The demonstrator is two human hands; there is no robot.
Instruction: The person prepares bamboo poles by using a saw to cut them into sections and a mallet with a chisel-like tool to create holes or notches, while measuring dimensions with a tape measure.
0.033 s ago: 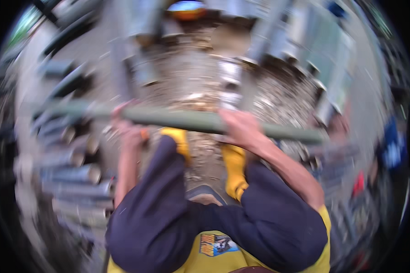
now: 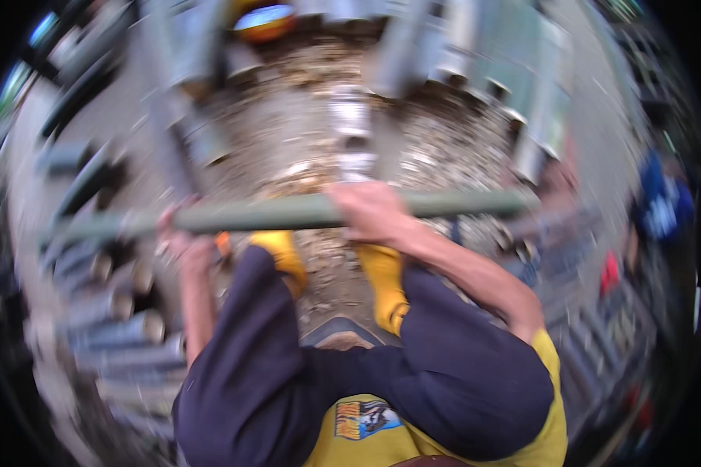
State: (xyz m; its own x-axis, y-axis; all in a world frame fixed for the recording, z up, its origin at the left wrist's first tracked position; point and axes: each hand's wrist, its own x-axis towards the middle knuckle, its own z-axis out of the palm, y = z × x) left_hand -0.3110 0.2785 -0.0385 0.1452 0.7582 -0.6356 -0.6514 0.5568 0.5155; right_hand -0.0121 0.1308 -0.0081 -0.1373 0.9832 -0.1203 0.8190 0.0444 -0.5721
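A long green bamboo pole (image 2: 265, 213) lies crosswise in front of my knees, held off the ground. My left hand (image 2: 185, 233) is wrapped round it left of the middle; blur softens the fingers. Further right, my right hand (image 2: 368, 212) grips the pole from above. The pole runs well past my left hand to the left, and its right end sticks out beyond my right hand. Just below the pole are my two feet in yellow footwear (image 2: 382, 288). A small orange thing (image 2: 223, 244) shows beside my left wrist, too blurred to name.
Cut bamboo lengths (image 2: 125, 331) lie stacked at the left, and more bamboo pieces (image 2: 459, 47) lie at the far side. Wood chips (image 2: 311, 167) cover the ground ahead. A pale cylinder (image 2: 350, 117) stands in the middle. At the right is a blue cloth-like thing (image 2: 662, 198).
My view has shifted, so the pole and both hands appear further left. Both hands keep their hold on the pole, which looks slightly more level.
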